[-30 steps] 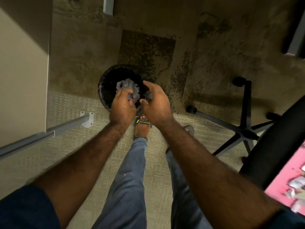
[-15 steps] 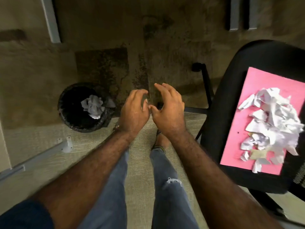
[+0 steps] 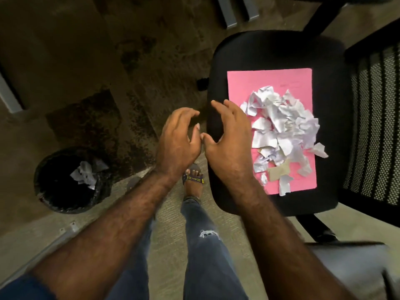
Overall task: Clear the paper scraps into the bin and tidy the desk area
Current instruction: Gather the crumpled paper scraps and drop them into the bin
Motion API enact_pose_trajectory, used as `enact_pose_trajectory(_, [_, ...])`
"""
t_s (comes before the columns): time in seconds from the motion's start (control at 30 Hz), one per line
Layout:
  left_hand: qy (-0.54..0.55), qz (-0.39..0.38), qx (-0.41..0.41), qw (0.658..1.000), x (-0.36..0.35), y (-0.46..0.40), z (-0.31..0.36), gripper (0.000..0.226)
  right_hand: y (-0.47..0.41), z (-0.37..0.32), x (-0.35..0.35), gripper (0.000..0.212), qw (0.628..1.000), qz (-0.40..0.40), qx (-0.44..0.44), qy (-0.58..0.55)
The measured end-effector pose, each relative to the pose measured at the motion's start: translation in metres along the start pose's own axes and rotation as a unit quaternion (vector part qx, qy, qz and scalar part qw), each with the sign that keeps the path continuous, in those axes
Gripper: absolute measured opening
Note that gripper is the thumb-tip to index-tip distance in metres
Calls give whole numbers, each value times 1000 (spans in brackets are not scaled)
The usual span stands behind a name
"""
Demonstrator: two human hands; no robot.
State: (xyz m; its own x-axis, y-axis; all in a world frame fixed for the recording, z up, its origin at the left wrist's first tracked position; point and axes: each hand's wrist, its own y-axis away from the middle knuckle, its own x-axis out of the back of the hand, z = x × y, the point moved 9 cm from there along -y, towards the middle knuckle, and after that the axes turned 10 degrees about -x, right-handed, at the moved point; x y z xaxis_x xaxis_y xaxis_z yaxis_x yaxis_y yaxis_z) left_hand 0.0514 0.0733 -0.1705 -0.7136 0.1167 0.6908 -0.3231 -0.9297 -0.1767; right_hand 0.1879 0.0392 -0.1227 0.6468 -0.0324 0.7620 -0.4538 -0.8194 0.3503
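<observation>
- View from a head-worn camera, looking down at two bare forearms reaching forward over carpeted floor (image 3: 71, 68).
- The left hand (image 3: 177, 139) is at the centre of the view, empty, fingers spread and curled as if cupping air.
- The right hand (image 3: 229, 141) sits just beside it at 3 o'clock, thumb tips nearly touching. It is also empty, with loosely curved fingers, and hangs over the left edge of a black office chair (image 3: 270, 50).
- On the chair seat lies a pink sheet of paper (image 3: 266, 83), with its long side running from 12 to 6 o'clock.
- A heap of torn and crumpled white paper scraps (image 3: 283, 126) sits on the pink sheet, with a few strays near its lower and right edges. A tan scrap (image 3: 279, 172) lies among them.
- The heap lies at 3 o'clock from both hands. It is near the right hand and stretches along the sheet's long side.
- The right hand is the nearer one; the left would have to cross the chair edge to reach the heap.
- A round black bin (image 3: 54, 191) lined with a dark bag stands on the floor at 8 o'clock from the hands, well apart from the chair. Some white scraps (image 3: 84, 174) are already inside.
- Judging from this, most scraps are not yet cleared, and the next scoop likely calls for both hands to close around the heap from its left side.
- Loose small pieces could slip off the sheet.
</observation>
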Motion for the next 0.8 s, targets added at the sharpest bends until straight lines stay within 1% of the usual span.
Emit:
enact_pose_trajectory(0.1, [-3,-28,-33,999,-19,-10,21,38,-4,16,27,72,999,32,-21,1])
enact_pose_trajectory(0.17, [1,-54,-54,997,-31,-16,34,47,-7,31,43,74,998,55,-41,-5])
enact_pose_trajectory(0.27, [-9,-114,-99,988,-50,-25,53,65,-11,57,62,79,994,80,-75,11])
enact_pose_trajectory(0.43, [-54,-180,-192,963,-71,-44,79,86,-16,102,87,97,984,100,-147,27])
enact_pose_trajectory(0.53, [-119,-225,-236,938,-88,-52,87,98,-18,125,97,106,976,96,-192,44])
enact_pose_trajectory(0.67, [-176,-276,-251,911,-112,-63,89,115,-21,138,109,110,971,105,-208,61])
enact_pose_trajectory(0.8, [-190,-290,-258,902,-128,-71,93,125,-18,153,124,116,965,129,-214,73])
